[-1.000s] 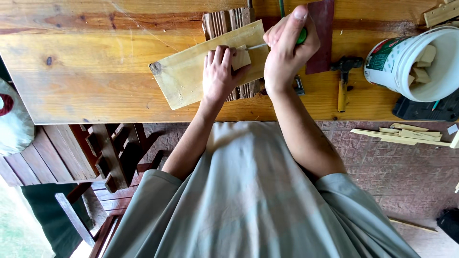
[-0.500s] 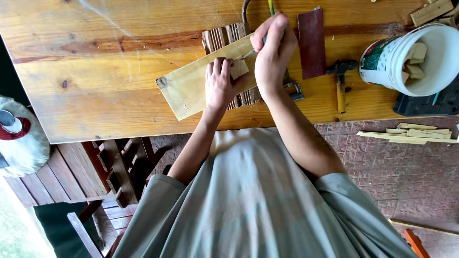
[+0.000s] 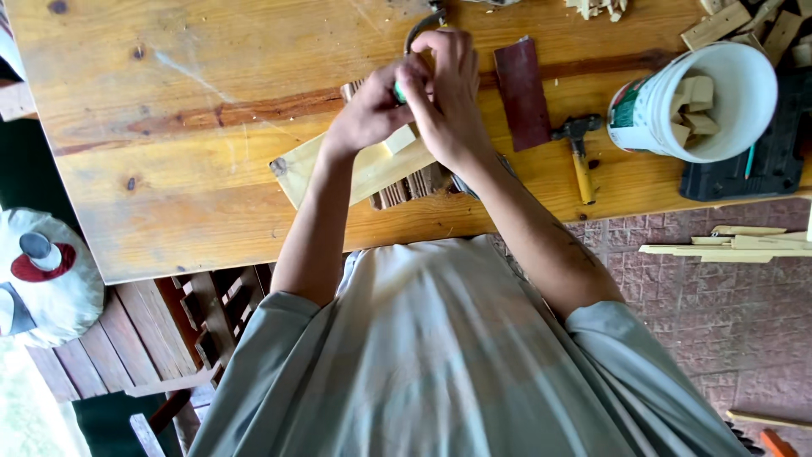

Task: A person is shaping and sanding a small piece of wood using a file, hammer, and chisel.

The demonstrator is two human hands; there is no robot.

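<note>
Pale wooden board (image 3: 317,169) lies at twelve o'clock; my left hand (image 3: 372,114) has lifted off it, joining my right hand (image 3: 448,93), both pinched on a small green-handled tool (image 3: 397,91), so marking has paused.

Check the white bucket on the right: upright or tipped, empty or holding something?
Upright and partly filled: the white bucket stands on the table, open mouth up, with pale wood blocks inside.

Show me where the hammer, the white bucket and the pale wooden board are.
hammer (image 3: 581,165), head view, on its yellow handle.
white bucket (image 3: 651,110), head view, on its outer wall.
pale wooden board (image 3: 321,173), head view, on its bare left end.
</note>
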